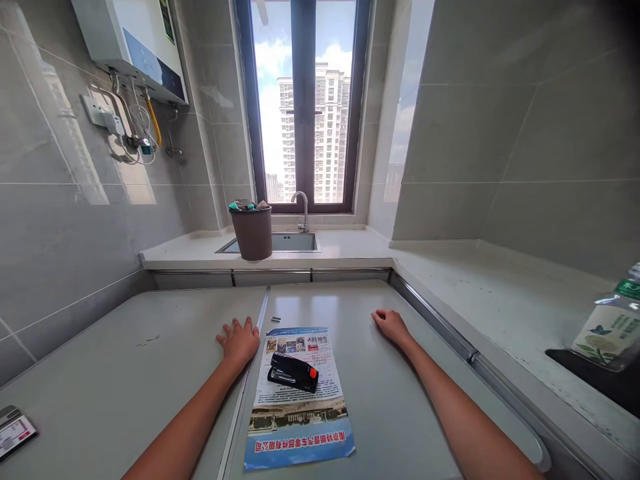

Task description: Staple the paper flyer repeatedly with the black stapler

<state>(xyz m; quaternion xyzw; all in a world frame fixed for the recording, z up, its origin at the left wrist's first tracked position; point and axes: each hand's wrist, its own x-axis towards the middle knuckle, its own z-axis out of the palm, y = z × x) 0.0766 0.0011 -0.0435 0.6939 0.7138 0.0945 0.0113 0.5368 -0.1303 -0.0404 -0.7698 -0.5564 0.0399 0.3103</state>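
Note:
A black stapler [293,372] with an orange-red patch at one end lies on a printed leaflet [300,437], which is flat on the grey table. Beyond the leaflet's far edge are small silvery pieces [275,319] that look like strips of staples. My left hand [240,341] rests palm down by the table's seam, left of the leaflet, its fingers spread and holding nothing. On the bare tabletop to the right, my right hand [391,325] lies with its fingers curled together, apart from the leaflet and stapler. Nothing shows in it.
Behind the table, a brown bucket [253,235] stands at the sink [295,243] with its faucet [303,212]. A clear bottle [610,327] stands on the right-hand counter [465,280]. At the left edge lies a small labelled box [15,433]. A water heater [135,50] hangs upper left.

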